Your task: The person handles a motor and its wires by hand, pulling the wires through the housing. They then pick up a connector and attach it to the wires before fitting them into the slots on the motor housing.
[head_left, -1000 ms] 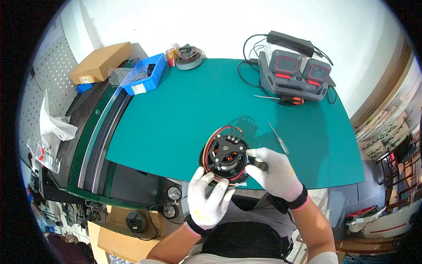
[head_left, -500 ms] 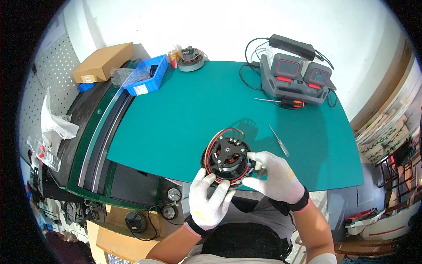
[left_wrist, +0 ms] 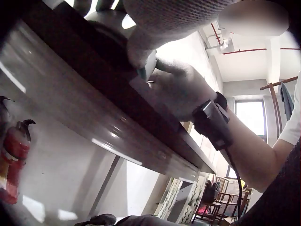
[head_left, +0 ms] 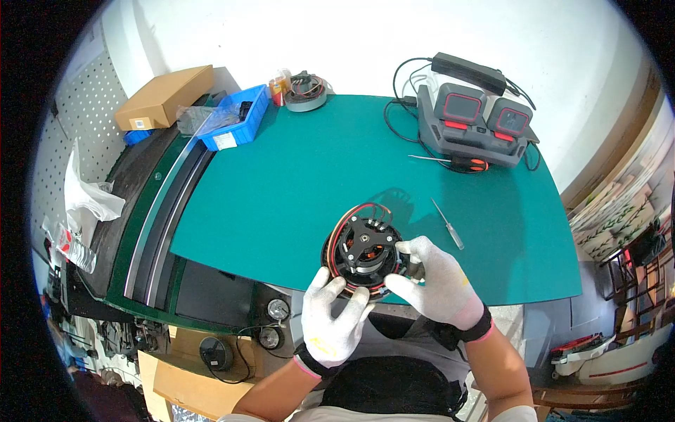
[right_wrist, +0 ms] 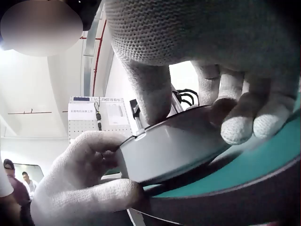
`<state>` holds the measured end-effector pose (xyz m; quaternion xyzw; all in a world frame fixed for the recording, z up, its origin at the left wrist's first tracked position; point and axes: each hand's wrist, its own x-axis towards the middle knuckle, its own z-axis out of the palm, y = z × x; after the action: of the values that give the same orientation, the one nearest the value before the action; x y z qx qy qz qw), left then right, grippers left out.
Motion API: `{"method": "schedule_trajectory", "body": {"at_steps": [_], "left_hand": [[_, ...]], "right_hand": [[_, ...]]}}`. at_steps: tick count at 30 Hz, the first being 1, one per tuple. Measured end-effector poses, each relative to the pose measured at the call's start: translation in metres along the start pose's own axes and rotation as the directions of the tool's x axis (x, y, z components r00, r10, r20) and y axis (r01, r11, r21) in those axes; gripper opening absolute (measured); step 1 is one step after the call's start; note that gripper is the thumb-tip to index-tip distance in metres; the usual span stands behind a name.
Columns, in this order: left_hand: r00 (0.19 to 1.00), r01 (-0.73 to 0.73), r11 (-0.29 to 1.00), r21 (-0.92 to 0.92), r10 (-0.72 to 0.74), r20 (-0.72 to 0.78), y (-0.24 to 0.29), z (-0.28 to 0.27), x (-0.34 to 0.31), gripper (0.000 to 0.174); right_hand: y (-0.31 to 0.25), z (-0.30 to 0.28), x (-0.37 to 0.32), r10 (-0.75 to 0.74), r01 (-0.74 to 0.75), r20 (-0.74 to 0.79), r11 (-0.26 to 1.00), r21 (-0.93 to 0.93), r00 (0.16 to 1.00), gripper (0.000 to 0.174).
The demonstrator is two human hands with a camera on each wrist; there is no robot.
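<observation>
Gloved left hand [head_left: 334, 320] and gloved right hand [head_left: 432, 278] are both on the round black motor [head_left: 362, 253], which sits at the near edge of the green mat [head_left: 316, 176], red wires looping round its rim.

Around it, biggest first: the mat covers the bench. At the far right stands a grey charging dock [head_left: 471, 123] with two battery packs, cables trailing behind it. Far left, off the mat, lie a cardboard box [head_left: 163, 98] and a blue bin [head_left: 235, 118]. A wire spool [head_left: 304, 91] sits at the mat's far edge. An orange-handled screwdriver [head_left: 464, 163] lies just in front of the dock, and a slim screwdriver [head_left: 448, 224] lies near the right hand, apart from it. Nothing stands between the hands and the motor.

Now the pose: the left hand comes up from below, fingers spread over the motor's near rim and thumb tucked under, gripping it. The right hand closes in from the right side; the right wrist view shows its thumb on top of the rim and its fingertips [right_wrist: 237, 129] curled against the side wall, pinching the housing.
</observation>
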<state>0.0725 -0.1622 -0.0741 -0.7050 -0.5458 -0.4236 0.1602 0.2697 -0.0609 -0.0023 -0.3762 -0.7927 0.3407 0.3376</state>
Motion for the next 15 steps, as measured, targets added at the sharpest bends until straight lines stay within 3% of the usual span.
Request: {"method": "schedule_trajectory", "body": {"at_steps": [3,6,8,15], "left_hand": [[1.0,-0.003,1.0,0.004,0.003,-0.011,0.0004,0.0015,0.0005,0.061],[1.0,-0.004,0.999,0.051,0.004,-0.006,0.0009,-0.0005,0.0019,0.05],[1.0,0.01,1.0,0.005,-0.01,-0.003,0.0009,0.0012,-0.0007,0.061],[1.0,0.011,1.0,-0.002,-0.011,-0.001,0.001,0.0013,-0.0008,0.062]], "right_hand": [[0.0011,0.0046,-0.0019,-0.001,0.0,-0.043,1.0,-0.017,0.999,0.051],[-0.0009,0.0054,-0.002,-0.011,0.009,-0.055,1.0,-0.029,0.998,0.05],[-0.0023,0.005,-0.0023,0.012,-0.012,-0.047,1.0,-0.019,0.999,0.05],[0.0033,0.0081,-0.0031,-0.017,0.017,-0.057,1.0,-0.004,0.998,0.05]]}}
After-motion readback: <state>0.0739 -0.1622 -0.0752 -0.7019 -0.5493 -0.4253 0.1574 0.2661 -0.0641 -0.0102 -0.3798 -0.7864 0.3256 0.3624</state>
